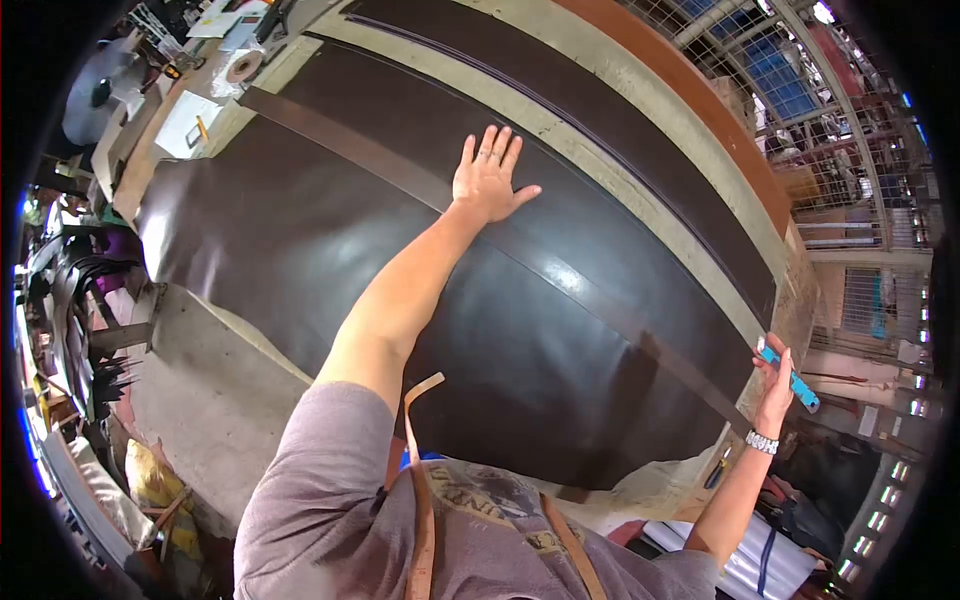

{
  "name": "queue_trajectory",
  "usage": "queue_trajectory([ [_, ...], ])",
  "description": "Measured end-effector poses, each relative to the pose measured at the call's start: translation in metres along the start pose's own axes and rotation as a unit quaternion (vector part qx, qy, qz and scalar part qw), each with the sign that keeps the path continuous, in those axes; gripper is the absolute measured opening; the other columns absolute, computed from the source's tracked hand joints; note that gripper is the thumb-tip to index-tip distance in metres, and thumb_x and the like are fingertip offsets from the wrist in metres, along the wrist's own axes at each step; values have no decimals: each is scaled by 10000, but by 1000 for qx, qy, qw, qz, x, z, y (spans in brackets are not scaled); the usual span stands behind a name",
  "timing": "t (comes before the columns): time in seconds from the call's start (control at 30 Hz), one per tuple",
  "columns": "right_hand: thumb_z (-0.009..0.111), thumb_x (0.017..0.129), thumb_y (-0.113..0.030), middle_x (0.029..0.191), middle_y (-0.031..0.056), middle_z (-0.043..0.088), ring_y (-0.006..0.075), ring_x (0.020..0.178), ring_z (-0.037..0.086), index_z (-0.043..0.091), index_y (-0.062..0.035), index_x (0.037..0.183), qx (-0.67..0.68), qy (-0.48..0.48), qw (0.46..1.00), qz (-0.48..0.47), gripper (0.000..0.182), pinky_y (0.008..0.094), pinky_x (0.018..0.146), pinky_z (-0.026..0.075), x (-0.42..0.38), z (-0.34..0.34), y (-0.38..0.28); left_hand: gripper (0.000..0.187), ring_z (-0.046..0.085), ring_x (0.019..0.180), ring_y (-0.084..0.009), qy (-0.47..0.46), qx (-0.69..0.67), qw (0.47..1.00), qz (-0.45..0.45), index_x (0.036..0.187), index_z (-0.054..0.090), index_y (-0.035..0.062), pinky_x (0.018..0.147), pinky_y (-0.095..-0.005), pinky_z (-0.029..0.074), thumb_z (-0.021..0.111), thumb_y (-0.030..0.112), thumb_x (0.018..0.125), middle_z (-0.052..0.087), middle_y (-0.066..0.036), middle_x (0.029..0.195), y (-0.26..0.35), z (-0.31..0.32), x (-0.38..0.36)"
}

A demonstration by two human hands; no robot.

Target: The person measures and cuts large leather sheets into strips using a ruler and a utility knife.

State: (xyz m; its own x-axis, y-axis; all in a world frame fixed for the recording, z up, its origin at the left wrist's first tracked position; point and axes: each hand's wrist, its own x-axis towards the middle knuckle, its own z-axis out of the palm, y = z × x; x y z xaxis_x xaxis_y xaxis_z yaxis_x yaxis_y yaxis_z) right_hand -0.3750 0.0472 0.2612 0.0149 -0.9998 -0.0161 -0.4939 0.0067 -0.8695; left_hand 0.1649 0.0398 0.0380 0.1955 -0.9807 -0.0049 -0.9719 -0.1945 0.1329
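Note:
A large dark brown sheet of leather [250,210] covers much of the table, its near edge uneven. Across it, from upper left to lower right, runs a long, flat straightedge [340,145]. My left hand [487,180] lies spread on the leather just beyond the straightedge, holding nothing. At the right edge of the table, my right hand [774,385] is closed around a blue utility knife [801,390]. A separate strip of dark leather [600,105] lies along the far side, with a pale gap of table between it and the big sheet.
Paper with a pencil [188,125] and a roll of tape [244,67] sit at the upper left, near a fan [95,95]. Dark scraps [75,290] hang at the left. A wire-mesh cage [790,80] stands beyond the right edge.

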Motion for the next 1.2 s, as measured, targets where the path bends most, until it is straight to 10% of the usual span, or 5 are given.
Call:
queue_trajectory([
  [0.4,453,1081,-457,1160,126,694,200,974,684,621,42,1295,3,-55,998,41,568,312,805,538,-4,81,-13,922,93,1583,-265,2,-86,993,82,1624,253,156,1273,-499,75,405,755,939,186,-59,1704,-37,11,12],
  [0.63,372,1104,-472,1225,113,688,185,1036,679,632,13,1309,-81,-207,975,15,587,323,867,526,12,201,-61,811,242,1540,-315,140,0,986,-91,1547,427,191,1248,-530,169,501,708,926,345,-90,1638,-250,-28,-60],
  [0.9,384,1090,-520,1321,128,661,207,1071,684,624,10,1334,-51,-419,899,-116,631,324,943,530,72,526,-194,980,275,1532,-283,225,-22,957,-182,1521,431,25,1247,-506,208,562,748,872,390,-120,1607,-315,-33,-86],
  [1.2,602,1004,-459,828,45,717,131,739,666,687,-10,1054,61,-490,812,-312,460,289,699,535,81,841,-261,949,355,1481,-316,227,-56,955,-181,1417,514,-9,1218,-523,260,645,725,829,465,-137,1535,-319,-41,-86],
])
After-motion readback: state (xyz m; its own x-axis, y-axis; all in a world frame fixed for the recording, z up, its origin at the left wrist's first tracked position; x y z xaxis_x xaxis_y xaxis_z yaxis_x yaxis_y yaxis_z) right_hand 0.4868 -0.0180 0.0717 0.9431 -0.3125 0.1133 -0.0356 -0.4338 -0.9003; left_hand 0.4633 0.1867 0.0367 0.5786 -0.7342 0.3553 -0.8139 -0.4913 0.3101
